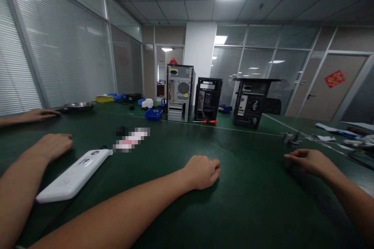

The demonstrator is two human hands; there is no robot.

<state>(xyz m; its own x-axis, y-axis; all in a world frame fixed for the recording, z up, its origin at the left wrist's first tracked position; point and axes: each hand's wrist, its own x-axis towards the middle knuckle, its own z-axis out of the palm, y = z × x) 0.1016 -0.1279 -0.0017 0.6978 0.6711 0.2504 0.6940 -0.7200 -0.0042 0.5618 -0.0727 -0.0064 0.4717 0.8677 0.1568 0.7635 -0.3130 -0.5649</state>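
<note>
My left hand rests on the green tabletop in a loose fist. Its fingers curl inward, so whatever they may hold is hidden. To the right, my right hand hovers low over the table with thumb and fingers pinched together. What sits between those fingertips is too small and blurred to name. Just beyond it stand some small metal parts, also blurred. Past my left hand, a red-handled screwdriver lies in front of a black open computer case.
A co-worker's hands are at the left, beside a white numbered power-bank-like slab. A silver computer tower and another black case stand farther back. There are blue trays, a metal bowl and papers with cables.
</note>
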